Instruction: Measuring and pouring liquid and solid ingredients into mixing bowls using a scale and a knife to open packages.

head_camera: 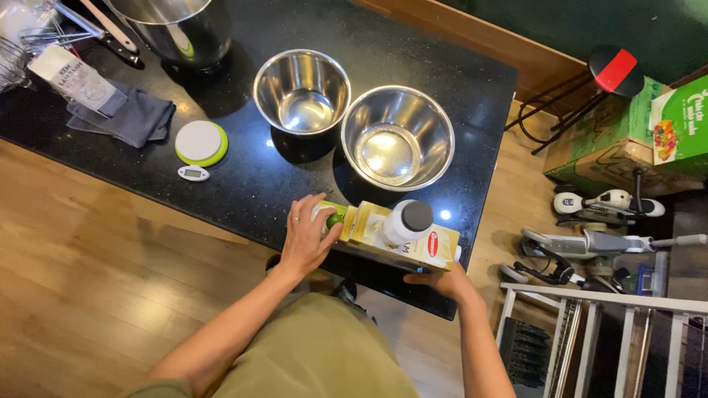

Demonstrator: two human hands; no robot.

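A yellow and white carton (402, 237) lies tilted at the near edge of the black counter (243, 184). My left hand (306, 236) grips its green screw cap (335, 219) at the left end. My right hand (442, 280) holds the carton's lower right side from underneath. A white bottle with a dark grey lid (407, 220) stands just behind the carton. Two empty steel bowls sit beyond it: a smaller bowl (302, 91) on the left and a larger bowl (397, 136) on the right.
A round green and white kitchen scale (200, 143) sits at the left with a small white device (193, 173) beside it. A grey cloth (133, 114), a white packet (74, 77) and a large steel pot (177, 29) are at the back left. Boxes and scooters stand on the floor at right.
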